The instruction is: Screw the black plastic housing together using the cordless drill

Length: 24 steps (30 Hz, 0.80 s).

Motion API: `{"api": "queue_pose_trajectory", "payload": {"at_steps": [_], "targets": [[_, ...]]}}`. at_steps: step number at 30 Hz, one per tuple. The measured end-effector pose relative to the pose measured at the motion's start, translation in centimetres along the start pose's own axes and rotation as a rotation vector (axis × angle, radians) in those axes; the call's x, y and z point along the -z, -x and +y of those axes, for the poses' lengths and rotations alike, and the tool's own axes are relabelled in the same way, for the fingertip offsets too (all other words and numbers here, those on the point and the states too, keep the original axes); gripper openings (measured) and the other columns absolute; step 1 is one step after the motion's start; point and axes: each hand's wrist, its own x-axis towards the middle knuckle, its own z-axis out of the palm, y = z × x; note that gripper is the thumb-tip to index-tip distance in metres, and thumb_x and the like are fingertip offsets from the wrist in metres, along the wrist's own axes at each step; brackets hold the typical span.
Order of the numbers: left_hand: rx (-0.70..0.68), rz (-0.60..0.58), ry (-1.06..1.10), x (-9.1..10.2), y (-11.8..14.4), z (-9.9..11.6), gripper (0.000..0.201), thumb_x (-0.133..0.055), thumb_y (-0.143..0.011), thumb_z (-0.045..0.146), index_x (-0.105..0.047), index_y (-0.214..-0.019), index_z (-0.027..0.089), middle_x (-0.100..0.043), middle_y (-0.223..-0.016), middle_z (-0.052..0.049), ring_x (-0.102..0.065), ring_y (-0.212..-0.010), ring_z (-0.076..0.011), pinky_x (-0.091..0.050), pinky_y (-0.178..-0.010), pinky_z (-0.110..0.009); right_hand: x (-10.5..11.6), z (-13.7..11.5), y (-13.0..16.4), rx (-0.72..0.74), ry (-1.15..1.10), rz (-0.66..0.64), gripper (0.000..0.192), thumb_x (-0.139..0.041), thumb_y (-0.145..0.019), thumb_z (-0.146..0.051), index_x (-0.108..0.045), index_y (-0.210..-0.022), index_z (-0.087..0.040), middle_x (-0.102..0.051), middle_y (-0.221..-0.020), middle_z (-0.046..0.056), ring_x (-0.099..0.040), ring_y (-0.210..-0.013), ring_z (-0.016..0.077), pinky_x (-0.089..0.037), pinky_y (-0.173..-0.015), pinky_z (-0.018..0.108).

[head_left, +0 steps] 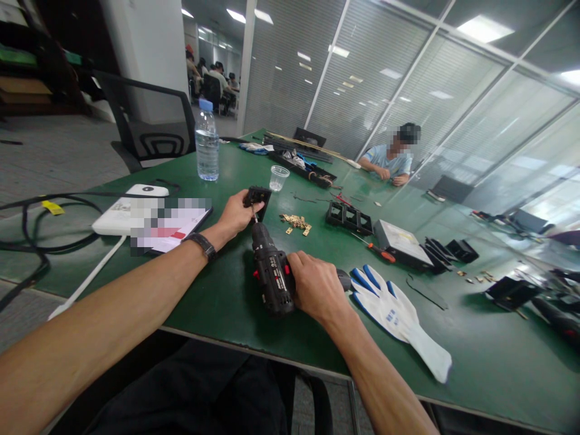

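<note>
My left hand [236,215] grips a small black plastic part [261,196], tilted up from the green table [217,314]. Wrapped round the handle of a black cordless drill [272,275], my right hand [319,287] holds it with the chuck pointing away from me. The drill's bit reaches the black part near my left thumb; whether it touches a screw there is too small to tell. Just beyond the drill lies a loose pile of small brass-coloured metal pieces [296,223]. A white work glove with blue fingertips [394,314] rests right of my right hand.
A water bottle [207,142] and a clear plastic cup [278,178] stand ahead. At left lie a phone [181,226], a white power bank [120,211] and black cables. A black frame [348,217], a screwdriver [381,252] and a box [401,243] lie right. Across sits a person [389,158].
</note>
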Motion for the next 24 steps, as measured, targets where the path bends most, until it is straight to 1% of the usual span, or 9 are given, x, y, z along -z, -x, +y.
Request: {"api": "queue_pose_trajectory", "payload": {"at_steps": [7,15,24], "targets": [[-0.003,-0.007,0.005,0.07,-0.11,-0.15,0.039,-0.07,-0.07,0.036,-0.062,-0.1,0.013,-0.067,-0.091,-0.006,-0.058,-0.076,-0.0157,-0.047,-0.073,-0.029,-0.24,0.03,0.0,0.005,-0.002,0.05,0.024,-0.054,-0.076,-0.023,-0.045,-0.099,-0.022,-0.059,-0.095,0.005,-0.056,-0.082,0.0212,-0.034,-0.063,0.03],[-0.018,-0.001,0.025,-0.01,-0.27,-0.6,0.037,-0.07,-0.069,0.035,-0.063,-0.099,0.014,-0.067,-0.091,-0.005,-0.059,-0.079,-0.0163,-0.047,-0.077,-0.03,-0.06,-0.05,-0.03,0.004,-0.001,0.034,0.022,-0.053,-0.078,-0.022,-0.045,-0.098,-0.022,-0.059,-0.096,0.006,-0.056,-0.082,0.0207,-0.033,-0.064,0.029],[0.01,-0.005,0.052,-0.06,-0.35,-0.73,0.038,-0.07,-0.069,0.035,-0.063,-0.099,0.014,-0.068,-0.088,-0.005,-0.06,-0.08,-0.0168,-0.049,-0.078,-0.031,-0.11,-0.06,0.05,0.0,0.002,0.051,0.024,-0.054,-0.076,-0.023,-0.045,-0.098,-0.022,-0.059,-0.095,0.005,-0.057,-0.082,0.0213,-0.035,-0.063,0.03]]}}
